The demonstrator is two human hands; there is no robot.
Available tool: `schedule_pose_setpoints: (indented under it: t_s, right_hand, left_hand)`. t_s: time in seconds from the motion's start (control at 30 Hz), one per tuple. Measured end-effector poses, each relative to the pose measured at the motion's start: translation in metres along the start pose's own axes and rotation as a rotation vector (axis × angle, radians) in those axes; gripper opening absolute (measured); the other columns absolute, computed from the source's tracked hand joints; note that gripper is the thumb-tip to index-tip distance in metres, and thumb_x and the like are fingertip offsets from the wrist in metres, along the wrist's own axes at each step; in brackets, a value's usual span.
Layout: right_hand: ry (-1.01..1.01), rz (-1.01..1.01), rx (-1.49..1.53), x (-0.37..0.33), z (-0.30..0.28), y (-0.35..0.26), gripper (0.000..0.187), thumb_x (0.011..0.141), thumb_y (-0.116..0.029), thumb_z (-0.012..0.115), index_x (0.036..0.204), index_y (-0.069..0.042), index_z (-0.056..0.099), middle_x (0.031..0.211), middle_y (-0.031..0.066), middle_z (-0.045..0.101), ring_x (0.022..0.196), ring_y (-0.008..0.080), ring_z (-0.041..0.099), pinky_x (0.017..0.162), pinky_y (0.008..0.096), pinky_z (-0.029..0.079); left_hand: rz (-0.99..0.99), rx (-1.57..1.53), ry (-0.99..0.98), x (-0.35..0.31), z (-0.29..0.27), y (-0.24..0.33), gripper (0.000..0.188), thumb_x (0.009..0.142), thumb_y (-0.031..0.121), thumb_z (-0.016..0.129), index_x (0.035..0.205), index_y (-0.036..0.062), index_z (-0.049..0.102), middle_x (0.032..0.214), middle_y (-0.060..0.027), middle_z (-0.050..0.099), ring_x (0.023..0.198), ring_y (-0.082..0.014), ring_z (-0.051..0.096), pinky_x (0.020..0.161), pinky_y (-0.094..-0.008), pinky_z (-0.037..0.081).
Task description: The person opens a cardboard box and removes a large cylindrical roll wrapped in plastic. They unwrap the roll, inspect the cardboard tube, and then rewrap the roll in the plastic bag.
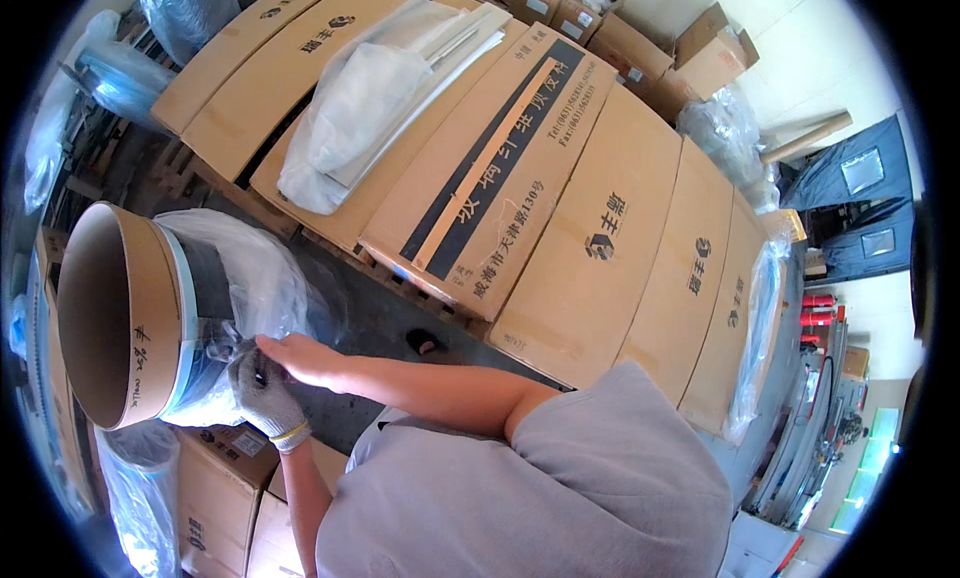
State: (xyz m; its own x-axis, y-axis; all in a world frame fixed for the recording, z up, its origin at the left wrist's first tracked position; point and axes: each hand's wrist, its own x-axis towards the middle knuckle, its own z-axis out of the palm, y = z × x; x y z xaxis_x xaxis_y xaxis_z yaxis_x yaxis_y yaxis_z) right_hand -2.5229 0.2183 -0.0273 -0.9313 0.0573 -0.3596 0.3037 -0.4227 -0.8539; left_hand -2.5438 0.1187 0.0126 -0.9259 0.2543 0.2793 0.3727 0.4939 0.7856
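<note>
A wide roll with a brown cardboard core (pixel 155 323) lies at the left, its hollow end facing left. Cloudy plastic wrap (pixel 262 268) covers its outside, and a pale blue band (pixel 188 323) rings it beside the core. My left hand (pixel 266 398), in a grey knit glove, is closed at the roll's near right side, by a crumpled glossy bit of clear film (pixel 222 342). Against the glove's fingertips rests my bare right hand (pixel 302 361), thumb toward the roll and fingers closed, partly hidden. What the two hands pinch between them is too small to make out.
Long cardboard boxes (pixel 600 243) lie side by side on pallets ahead, with plastic-bagged white sheets (pixel 375 103) on top. More cartons (pixel 215 488) sit below the roll. A plastic-wrapped roll (pixel 140 493) stands at lower left. Open cartons (pixel 710 53) line the back wall.
</note>
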Motion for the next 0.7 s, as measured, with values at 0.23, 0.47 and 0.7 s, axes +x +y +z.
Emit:
schedule_pose_setpoints:
  t_s: [0.23, 0.47, 0.7]
  right_hand:
    - [-0.128, 0.165, 0.671, 0.009, -0.009, -0.026, 0.047, 0.097, -0.047, 0.043, 0.11, -0.005, 0.061, 0.108, 0.009, 0.063, 0.1, 0.0206, 0.053, 0.093, 0.0339, 0.036]
    - [-0.138, 0.225, 0.759, -0.001, -0.012, -0.043, 0.031, 0.092, -0.023, 0.047, 0.108, 0.0, 0.06, 0.106, 0.0124, 0.063, 0.099, 0.0229, 0.056, 0.091, 0.0349, 0.04]
    - [-0.116, -0.072, 0.947, -0.021, 0.002, -0.073, 0.029, 0.089, -0.017, 0.05, 0.107, 0.004, 0.058, 0.107, 0.0134, 0.063, 0.098, 0.0243, 0.058, 0.096, 0.0384, 0.04]
  left_hand:
    - [-0.349, -0.271, -0.134, 0.016, -0.027, 0.003, 0.008, 0.086, 0.003, 0.063, 0.091, -0.0001, 0.068, 0.075, -0.0002, 0.063, 0.064, -0.0072, 0.05, 0.056, -0.0201, 0.038]
    - [-0.112, -0.203, -0.188, 0.015, -0.017, -0.003, 0.012, 0.085, 0.004, 0.064, 0.094, -0.0034, 0.065, 0.081, -0.0049, 0.061, 0.076, -0.0138, 0.053, 0.071, -0.0281, 0.045]
    - [-0.244, -0.158, -0.068, 0.017, -0.017, 0.044, 0.013, 0.084, 0.006, 0.064, 0.095, -0.0001, 0.069, 0.084, -0.0134, 0.069, 0.074, -0.0195, 0.061, 0.07, -0.0333, 0.049]
